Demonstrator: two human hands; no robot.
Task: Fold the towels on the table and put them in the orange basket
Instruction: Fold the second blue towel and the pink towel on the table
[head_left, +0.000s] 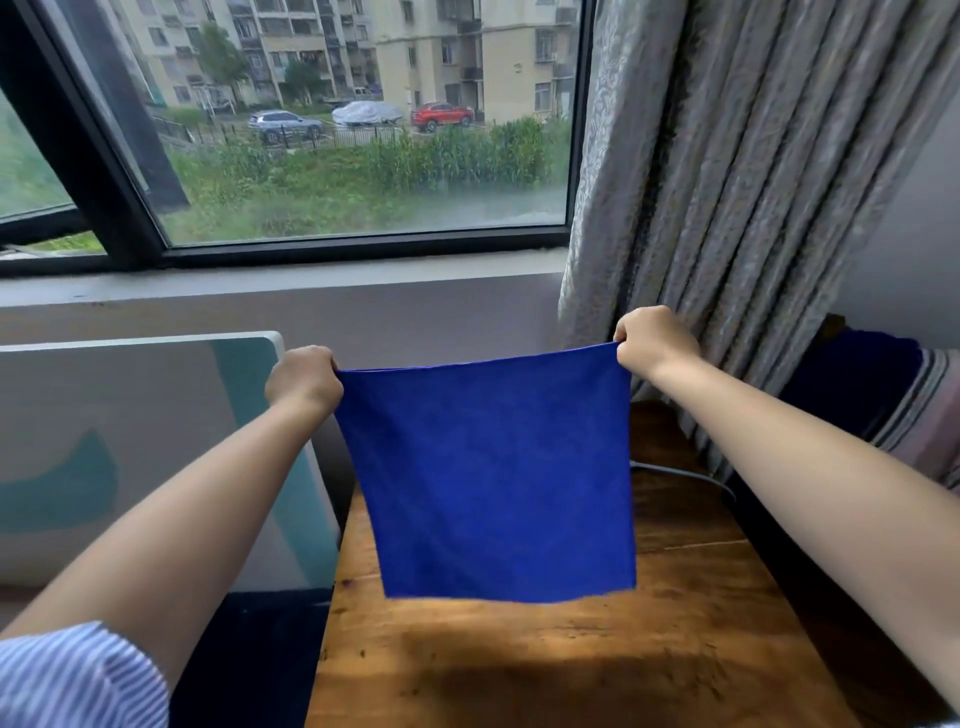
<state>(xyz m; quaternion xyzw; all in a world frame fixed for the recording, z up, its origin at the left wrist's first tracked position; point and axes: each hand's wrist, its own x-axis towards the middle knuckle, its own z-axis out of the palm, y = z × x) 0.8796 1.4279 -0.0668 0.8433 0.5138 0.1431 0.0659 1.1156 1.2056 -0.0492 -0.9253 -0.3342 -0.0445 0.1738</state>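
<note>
The blue towel (488, 478) hangs flat and unfolded as a near-square sheet, its top edge stretched taut between the two grips at its upper corners. Below the grips it drops straight, its bottom edge above the wooden worktop (571, 665).

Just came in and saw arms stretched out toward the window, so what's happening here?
A person is holding a blue towel up in the air by its two top corners, the left hand pinching one and the right hand the other. The towel hangs flat and unfolded above the wooden table, in front of the window and curtain. No orange basket is in view.
</note>
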